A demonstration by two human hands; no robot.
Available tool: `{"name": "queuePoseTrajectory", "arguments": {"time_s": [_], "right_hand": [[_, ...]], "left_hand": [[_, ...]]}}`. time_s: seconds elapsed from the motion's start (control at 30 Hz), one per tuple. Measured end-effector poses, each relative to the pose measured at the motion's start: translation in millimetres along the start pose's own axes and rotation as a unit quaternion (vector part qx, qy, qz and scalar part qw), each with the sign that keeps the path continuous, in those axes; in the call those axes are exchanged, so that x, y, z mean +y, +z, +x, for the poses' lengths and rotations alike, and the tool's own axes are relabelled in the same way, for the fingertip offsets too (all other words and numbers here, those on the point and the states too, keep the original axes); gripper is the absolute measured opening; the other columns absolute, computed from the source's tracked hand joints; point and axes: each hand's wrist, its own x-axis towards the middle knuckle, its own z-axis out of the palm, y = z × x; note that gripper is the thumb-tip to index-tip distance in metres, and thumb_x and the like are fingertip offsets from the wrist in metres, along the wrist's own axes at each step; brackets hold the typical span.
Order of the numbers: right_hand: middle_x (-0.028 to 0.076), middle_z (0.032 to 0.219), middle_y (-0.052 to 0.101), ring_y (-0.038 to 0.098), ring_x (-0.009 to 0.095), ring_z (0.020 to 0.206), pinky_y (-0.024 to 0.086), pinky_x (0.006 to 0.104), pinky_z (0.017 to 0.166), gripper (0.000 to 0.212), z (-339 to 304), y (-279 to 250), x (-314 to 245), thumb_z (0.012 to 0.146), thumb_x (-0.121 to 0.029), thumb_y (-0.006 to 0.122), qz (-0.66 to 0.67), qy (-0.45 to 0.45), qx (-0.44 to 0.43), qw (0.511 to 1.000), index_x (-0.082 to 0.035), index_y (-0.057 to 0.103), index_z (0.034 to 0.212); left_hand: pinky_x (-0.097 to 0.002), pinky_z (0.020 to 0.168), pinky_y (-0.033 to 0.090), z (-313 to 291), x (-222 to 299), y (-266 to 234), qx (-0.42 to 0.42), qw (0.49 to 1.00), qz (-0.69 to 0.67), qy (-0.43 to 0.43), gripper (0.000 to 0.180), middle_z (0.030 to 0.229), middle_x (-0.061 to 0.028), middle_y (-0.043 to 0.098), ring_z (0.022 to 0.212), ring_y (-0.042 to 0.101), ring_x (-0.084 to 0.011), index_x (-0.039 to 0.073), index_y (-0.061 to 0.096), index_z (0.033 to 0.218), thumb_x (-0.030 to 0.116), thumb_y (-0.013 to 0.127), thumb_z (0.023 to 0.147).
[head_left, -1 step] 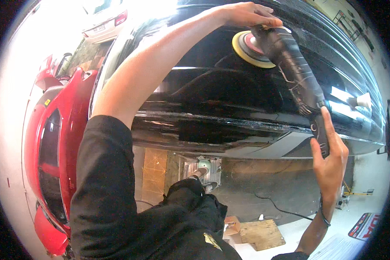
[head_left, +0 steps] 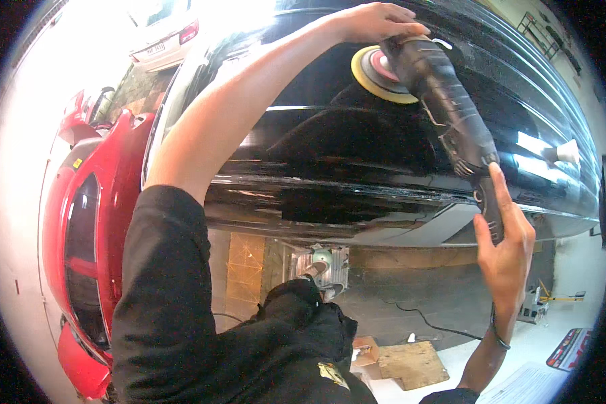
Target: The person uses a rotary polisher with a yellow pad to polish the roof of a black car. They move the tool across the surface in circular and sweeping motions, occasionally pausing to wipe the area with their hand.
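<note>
A black car polisher [head_left: 451,108] lies slantwise over a glossy black car panel [head_left: 343,145]. Its round pad [head_left: 381,75], yellow at the rim with a dark and pink backing, is against the panel, slightly tilted in view. My left hand [head_left: 382,24] is laid over the polisher's head, fingers closed across its top. Around the rear handle, at the lower right, my right hand [head_left: 508,232] is wrapped, its index finger stretched along the body. The underside of the left palm is hidden.
A red car [head_left: 74,222] stands at the left, a white car [head_left: 161,47] behind it. Below the black car are a metal step [head_left: 342,273] under my foot, a dark cord [head_left: 424,320] and a wooden board [head_left: 414,365]. A white cup-shaped thing [head_left: 567,153] is at the right.
The polisher has shifted a little to the left across the panel, both hands moving with it. The grip of each hand looks the same.
</note>
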Motion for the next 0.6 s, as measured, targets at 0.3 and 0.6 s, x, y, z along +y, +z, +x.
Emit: {"name": "queuePoseTrajectory", "arguments": {"time_s": [0.3,0.6], "right_hand": [[0.017,0.088,0.061,0.066,0.039,0.076,0.053,0.0510,0.073,0.087,10.8,41.8,-79.2,0.087,-0.002,0.075,0.041,0.004,-0.048,0.998,-0.034,0.047,0.162],[0.023,0.095,0.062,0.072,0.045,0.071,0.062,0.0566,0.068,0.081,34.0,71.7,-161.7,0.095,-0.012,0.063,0.119,-0.025,-0.173,0.977,-0.036,0.034,0.167]], "left_hand": [[-0.0389,0.104,0.057,-93.2,-80.9,-29.9,0.282,0.903,-0.270,-0.177,0.061,0.126,-0.0182,0.074,0.116,0.072,-0.0289,0.005,0.067,0.142,0.035,0.081,0.091],[-0.0387,0.101,0.057,-198.4,-100.3,-102.6,0.376,0.820,-0.372,-0.218,0.054,0.121,-0.0188,0.075,0.112,0.073,-0.0275,0.002,0.065,0.142,0.028,0.073,0.096]]}}
